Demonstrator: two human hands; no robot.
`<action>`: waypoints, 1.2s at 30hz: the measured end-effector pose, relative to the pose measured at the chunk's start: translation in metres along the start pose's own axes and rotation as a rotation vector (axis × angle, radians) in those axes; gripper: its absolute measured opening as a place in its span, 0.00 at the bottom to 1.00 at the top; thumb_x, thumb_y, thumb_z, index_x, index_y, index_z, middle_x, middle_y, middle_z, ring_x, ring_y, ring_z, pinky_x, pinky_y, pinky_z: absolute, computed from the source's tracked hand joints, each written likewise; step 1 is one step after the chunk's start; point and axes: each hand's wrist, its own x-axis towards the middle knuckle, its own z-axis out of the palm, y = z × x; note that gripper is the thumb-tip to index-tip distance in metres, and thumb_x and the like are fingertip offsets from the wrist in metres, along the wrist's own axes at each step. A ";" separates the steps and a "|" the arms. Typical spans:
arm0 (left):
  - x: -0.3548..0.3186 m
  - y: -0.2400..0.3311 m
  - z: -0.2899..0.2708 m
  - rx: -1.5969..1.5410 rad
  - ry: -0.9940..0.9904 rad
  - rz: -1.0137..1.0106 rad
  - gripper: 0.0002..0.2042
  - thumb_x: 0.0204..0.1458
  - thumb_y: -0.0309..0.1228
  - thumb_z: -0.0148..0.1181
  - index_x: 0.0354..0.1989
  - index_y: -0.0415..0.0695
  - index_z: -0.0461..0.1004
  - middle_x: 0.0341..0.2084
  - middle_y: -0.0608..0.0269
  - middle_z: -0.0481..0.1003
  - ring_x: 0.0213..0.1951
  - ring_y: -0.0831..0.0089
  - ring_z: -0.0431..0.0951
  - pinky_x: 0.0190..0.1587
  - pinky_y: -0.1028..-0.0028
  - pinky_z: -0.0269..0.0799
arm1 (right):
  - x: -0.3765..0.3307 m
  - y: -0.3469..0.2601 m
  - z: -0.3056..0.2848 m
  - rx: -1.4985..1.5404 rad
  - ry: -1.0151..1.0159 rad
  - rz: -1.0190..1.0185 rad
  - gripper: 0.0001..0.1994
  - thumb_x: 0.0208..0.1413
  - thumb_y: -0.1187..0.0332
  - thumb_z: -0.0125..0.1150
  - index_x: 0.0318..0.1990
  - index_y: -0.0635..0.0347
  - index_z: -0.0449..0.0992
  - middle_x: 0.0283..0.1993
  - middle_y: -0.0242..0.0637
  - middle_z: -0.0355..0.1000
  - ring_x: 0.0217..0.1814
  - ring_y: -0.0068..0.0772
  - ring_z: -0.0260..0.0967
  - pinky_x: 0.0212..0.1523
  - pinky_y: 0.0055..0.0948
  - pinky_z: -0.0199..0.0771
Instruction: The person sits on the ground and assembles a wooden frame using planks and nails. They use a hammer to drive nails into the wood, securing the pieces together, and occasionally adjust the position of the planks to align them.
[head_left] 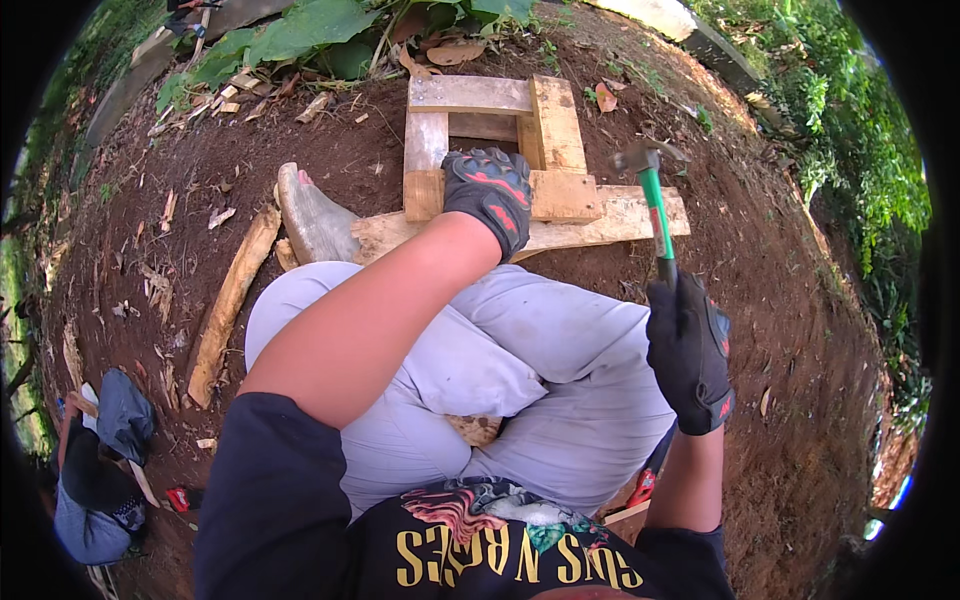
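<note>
My right hand [690, 355], in a black glove, is closed round the dark grip of a claw hammer [653, 200]. The hammer stands up with its metal head raised, to the right of a square wooden frame [558, 125]. That frame is made of short, rough boards around an open middle. Its near side rests by a longer plank [640, 218] lying crosswise before my legs. Over the frame's near board my left hand [490, 200], gloved in black with red marks, is closed with curled fingers. Whatever may lie under those fingers is hidden.
A rubber boot [315, 215] stands left of the plank, near a debarked log [235, 300]. Wood chips lie on brown soil, with broad leaves [310, 40] at the far side. Another person [95, 480] sits at the lower left, near a red-and-black object [182, 498].
</note>
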 end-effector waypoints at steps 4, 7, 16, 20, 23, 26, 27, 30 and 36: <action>-0.001 -0.006 -0.004 -0.030 -0.032 -0.003 0.18 0.56 0.33 0.60 0.55 0.42 0.77 0.49 0.49 0.81 0.54 0.53 0.83 0.54 0.52 0.77 | 0.005 -0.039 -0.058 0.500 0.216 0.277 0.16 0.78 0.57 0.52 0.51 0.62 0.76 0.24 0.29 0.67 0.19 0.18 0.64 0.20 0.32 0.63; -0.001 -0.005 -0.005 -0.040 -0.014 0.024 0.19 0.55 0.33 0.60 0.56 0.41 0.76 0.50 0.48 0.81 0.54 0.53 0.83 0.54 0.52 0.77 | 0.010 -0.045 -0.058 0.639 0.378 0.274 0.16 0.78 0.58 0.51 0.52 0.63 0.75 0.23 0.29 0.67 0.19 0.20 0.64 0.21 0.33 0.64; -0.002 -0.005 0.000 -0.012 -0.007 -0.008 0.18 0.56 0.33 0.60 0.54 0.43 0.77 0.49 0.49 0.82 0.53 0.54 0.84 0.53 0.53 0.78 | 0.008 -0.029 -0.047 0.183 0.062 0.206 0.12 0.76 0.62 0.52 0.52 0.62 0.76 0.27 0.43 0.72 0.23 0.37 0.72 0.23 0.38 0.68; 0.001 -0.004 -0.003 -0.013 -0.036 0.011 0.18 0.56 0.33 0.60 0.54 0.43 0.77 0.49 0.50 0.82 0.54 0.55 0.83 0.53 0.54 0.78 | 0.005 -0.074 -0.056 0.675 0.628 0.211 0.13 0.80 0.60 0.50 0.53 0.58 0.76 0.26 0.25 0.66 0.21 0.14 0.61 0.20 0.21 0.61; 0.003 0.000 0.002 -0.010 -0.017 0.013 0.17 0.57 0.34 0.60 0.54 0.43 0.77 0.49 0.51 0.82 0.54 0.55 0.83 0.53 0.54 0.78 | -0.002 -0.033 0.009 0.219 0.386 0.035 0.14 0.77 0.60 0.50 0.51 0.63 0.71 0.29 0.41 0.71 0.24 0.37 0.71 0.25 0.35 0.69; 0.001 0.005 -0.005 -0.036 -0.036 -0.009 0.17 0.58 0.33 0.59 0.54 0.44 0.77 0.49 0.51 0.82 0.54 0.55 0.83 0.54 0.53 0.78 | -0.019 0.007 0.048 -0.149 -0.077 0.011 0.15 0.77 0.58 0.52 0.47 0.62 0.75 0.31 0.54 0.75 0.31 0.62 0.76 0.32 0.51 0.74; 0.001 0.004 -0.008 -0.045 -0.043 -0.035 0.17 0.58 0.33 0.59 0.54 0.44 0.77 0.49 0.52 0.81 0.54 0.55 0.83 0.54 0.53 0.78 | -0.016 0.018 0.047 -0.177 0.023 -0.058 0.15 0.77 0.57 0.51 0.47 0.61 0.77 0.28 0.50 0.74 0.26 0.55 0.76 0.28 0.48 0.72; 0.002 0.000 0.005 -0.026 -0.050 -0.058 0.17 0.60 0.34 0.57 0.56 0.44 0.76 0.50 0.52 0.82 0.55 0.55 0.83 0.55 0.52 0.77 | -0.006 -0.032 -0.016 0.122 0.129 0.187 0.15 0.78 0.57 0.52 0.52 0.60 0.77 0.23 0.33 0.69 0.19 0.25 0.68 0.21 0.33 0.65; 0.003 0.000 -0.002 0.001 -0.058 -0.023 0.18 0.59 0.34 0.57 0.57 0.43 0.75 0.51 0.51 0.82 0.55 0.55 0.83 0.56 0.52 0.77 | -0.002 -0.051 -0.006 0.439 0.503 0.098 0.13 0.78 0.62 0.49 0.53 0.65 0.70 0.24 0.33 0.67 0.20 0.29 0.66 0.21 0.33 0.65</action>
